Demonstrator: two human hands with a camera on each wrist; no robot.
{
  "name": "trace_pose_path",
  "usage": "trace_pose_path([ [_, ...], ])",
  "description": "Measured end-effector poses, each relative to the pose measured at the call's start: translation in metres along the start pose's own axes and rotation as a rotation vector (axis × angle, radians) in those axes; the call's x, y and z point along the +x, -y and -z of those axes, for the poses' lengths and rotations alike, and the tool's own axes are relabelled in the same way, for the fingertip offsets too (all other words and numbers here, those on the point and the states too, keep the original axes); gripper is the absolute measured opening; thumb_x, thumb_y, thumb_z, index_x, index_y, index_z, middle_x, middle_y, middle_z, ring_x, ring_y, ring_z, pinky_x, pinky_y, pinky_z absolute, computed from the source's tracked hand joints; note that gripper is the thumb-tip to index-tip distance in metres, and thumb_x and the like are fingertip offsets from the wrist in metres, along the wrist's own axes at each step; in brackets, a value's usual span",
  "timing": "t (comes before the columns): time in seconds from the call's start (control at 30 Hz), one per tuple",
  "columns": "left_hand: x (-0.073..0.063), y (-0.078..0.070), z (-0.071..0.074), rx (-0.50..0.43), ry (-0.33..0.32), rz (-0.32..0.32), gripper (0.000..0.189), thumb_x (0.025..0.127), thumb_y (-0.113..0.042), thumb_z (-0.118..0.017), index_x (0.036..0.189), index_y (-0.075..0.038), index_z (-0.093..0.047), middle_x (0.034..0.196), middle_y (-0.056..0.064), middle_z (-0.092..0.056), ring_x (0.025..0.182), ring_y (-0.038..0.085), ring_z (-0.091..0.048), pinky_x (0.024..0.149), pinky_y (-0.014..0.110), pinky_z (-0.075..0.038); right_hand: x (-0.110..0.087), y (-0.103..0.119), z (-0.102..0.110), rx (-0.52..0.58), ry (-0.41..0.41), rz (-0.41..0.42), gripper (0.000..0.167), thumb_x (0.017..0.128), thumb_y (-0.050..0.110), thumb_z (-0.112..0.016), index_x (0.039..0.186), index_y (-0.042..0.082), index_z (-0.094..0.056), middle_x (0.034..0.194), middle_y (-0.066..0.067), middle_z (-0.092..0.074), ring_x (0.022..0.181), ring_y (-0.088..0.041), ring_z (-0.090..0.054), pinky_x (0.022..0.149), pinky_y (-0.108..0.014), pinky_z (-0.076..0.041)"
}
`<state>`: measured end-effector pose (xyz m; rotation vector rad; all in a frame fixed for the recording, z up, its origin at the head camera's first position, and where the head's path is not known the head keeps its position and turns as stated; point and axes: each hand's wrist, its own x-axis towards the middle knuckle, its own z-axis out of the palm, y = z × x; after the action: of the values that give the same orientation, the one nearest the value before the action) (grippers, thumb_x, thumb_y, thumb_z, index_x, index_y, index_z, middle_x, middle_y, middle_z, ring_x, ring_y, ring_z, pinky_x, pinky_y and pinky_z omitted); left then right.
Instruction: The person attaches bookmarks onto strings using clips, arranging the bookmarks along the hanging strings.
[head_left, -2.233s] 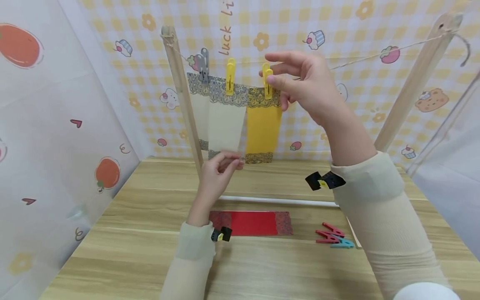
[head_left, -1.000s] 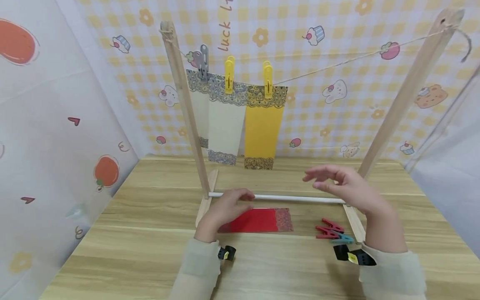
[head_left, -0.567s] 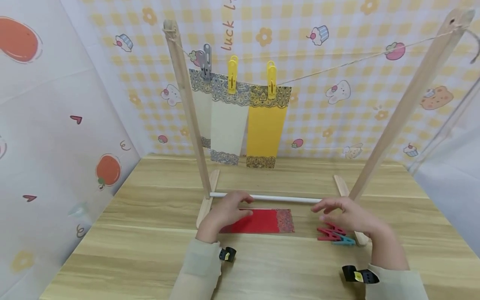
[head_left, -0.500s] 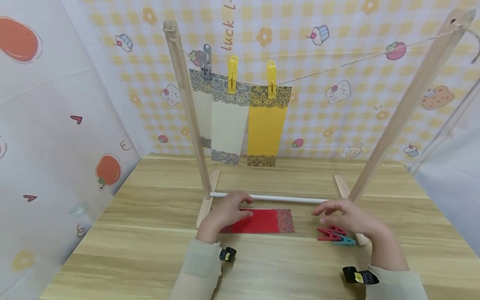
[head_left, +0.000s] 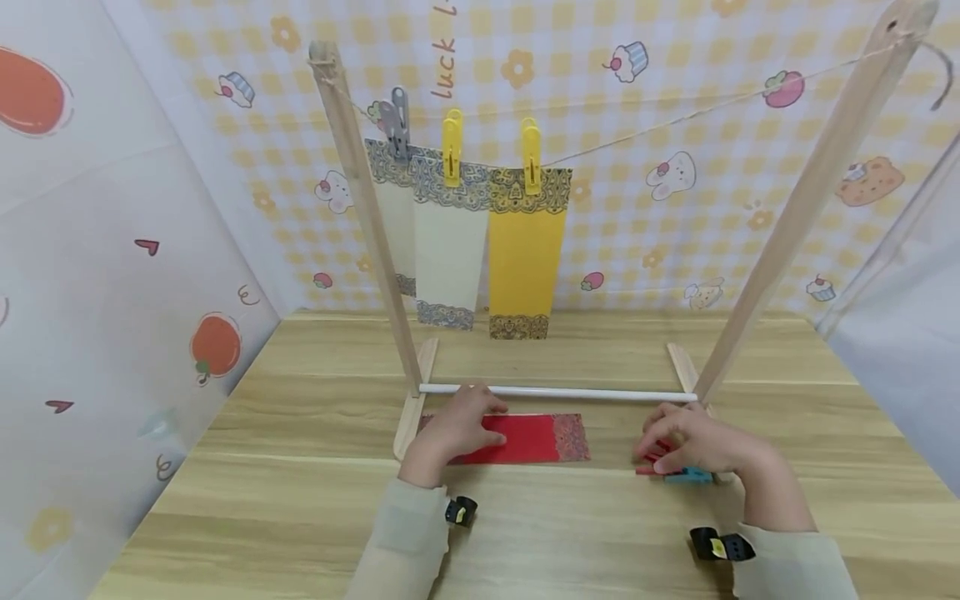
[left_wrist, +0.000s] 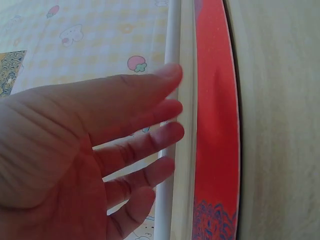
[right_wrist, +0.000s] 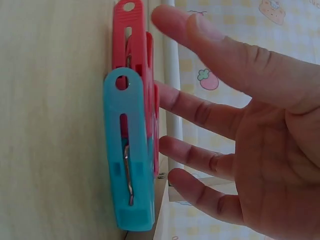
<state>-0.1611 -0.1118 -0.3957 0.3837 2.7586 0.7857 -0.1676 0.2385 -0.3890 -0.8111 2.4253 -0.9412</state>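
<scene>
My left hand (head_left: 461,423) hovers over the left part of a red card (head_left: 525,438) with patterned ends, fingers loosely bent and holding nothing. In the left wrist view the card (left_wrist: 217,115) lies beyond the fingertips, apart from them. At the right, my right hand (head_left: 701,437) reaches down over red clothespins (head_left: 647,471) and a turquoise one (head_left: 690,476). Up close in the right wrist view, thumb and fingers spread beside the red clothespin (right_wrist: 129,40) and the turquoise clothespin (right_wrist: 127,150); no grip on them shows. The hand partly covers the pile in the head view.
A wooden frame with slanted posts (head_left: 810,192) and a white bottom rod (head_left: 585,392) carries a string (head_left: 675,121). Cream cards (head_left: 450,250) and a yellow card (head_left: 527,258) hang from it by a grey clothespin (head_left: 396,125) and yellow clothespins (head_left: 532,158).
My right hand has left the yellow clothespin and come down to the pile on the table, lowering further just now. My left hand has dropped from the hanging cards to above the red card.
</scene>
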Motion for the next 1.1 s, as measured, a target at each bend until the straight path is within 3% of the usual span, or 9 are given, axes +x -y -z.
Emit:
trace_pose_path([
  [0.1, -0.001, 0.001, -0.002, 0.011, 0.006, 0.013, 0.04, 0.083, -0.016, -0.081, 0.121, -0.01, -0.071, 0.117, 0.006, -0.059, 0.116, 0.025, -0.05, 0.095, 0.043, -0.05, -0.001, 0.003, -0.002, -0.029, 0.006, -0.07, 0.017, 0.078, 0.022, -0.081, 0.094, 0.027, -0.078, 0.123, -0.011, -0.057, 0.118, -0.044, -0.03, 0.09, -0.061, -0.031],
  [0.37, -0.005, -0.001, -0.003, 0.014, 0.032, 0.043, 0.045, 0.08, -0.018, -0.083, 0.123, -0.012, -0.07, 0.121, 0.008, -0.057, 0.117, 0.026, -0.045, 0.092, 0.046, -0.051, -0.001, 0.006, -0.008, -0.067, -0.018, -0.114, 0.015, 0.073, 0.018, -0.084, 0.084, 0.026, -0.078, 0.12, -0.011, -0.054, 0.115, -0.048, -0.028, 0.091, -0.068, -0.024],
  [0.47, -0.006, -0.001, -0.004, 0.023, 0.036, 0.053, 0.047, 0.078, -0.019, -0.084, 0.123, -0.015, -0.069, 0.124, 0.009, -0.055, 0.119, 0.028, -0.043, 0.091, 0.049, -0.051, 0.0, 0.007, -0.009, -0.095, -0.015, -0.125, 0.015, 0.072, 0.017, -0.085, 0.081, 0.027, -0.077, 0.119, -0.009, -0.053, 0.113, -0.046, -0.029, 0.091, -0.065, -0.027],
  [0.57, -0.006, -0.001, -0.004, 0.028, 0.039, 0.065, 0.05, 0.076, -0.018, -0.085, 0.123, -0.017, -0.068, 0.126, 0.009, -0.054, 0.119, 0.029, -0.041, 0.092, 0.053, -0.048, 0.002, 0.008, -0.01, -0.136, -0.013, -0.117, 0.017, 0.071, 0.017, -0.086, 0.078, 0.027, -0.075, 0.115, -0.005, -0.052, 0.109, -0.041, -0.033, 0.086, -0.053, -0.032],
  [0.73, -0.004, -0.001, -0.004, 0.038, 0.058, 0.086, 0.058, 0.073, -0.018, -0.088, 0.126, -0.02, -0.064, 0.125, 0.008, -0.053, 0.12, 0.029, -0.04, 0.097, 0.057, -0.042, 0.004, 0.006, -0.01, -0.162, -0.019, -0.095, 0.019, 0.069, 0.016, -0.087, 0.074, 0.027, -0.072, 0.107, 0.0, -0.049, 0.102, -0.034, -0.034, 0.081, -0.038, -0.029],
  [1.1, -0.003, 0.0, -0.004, 0.065, 0.084, 0.075, 0.064, 0.071, -0.018, -0.089, 0.129, -0.021, -0.061, 0.124, 0.005, -0.053, 0.121, 0.027, -0.042, 0.095, 0.054, -0.04, 0.004, 0.003, -0.008, -0.118, -0.018, -0.052, 0.016, 0.074, 0.015, -0.083, 0.072, 0.022, -0.069, 0.103, 0.002, -0.053, 0.1, -0.027, -0.039, 0.08, -0.034, -0.028],
])
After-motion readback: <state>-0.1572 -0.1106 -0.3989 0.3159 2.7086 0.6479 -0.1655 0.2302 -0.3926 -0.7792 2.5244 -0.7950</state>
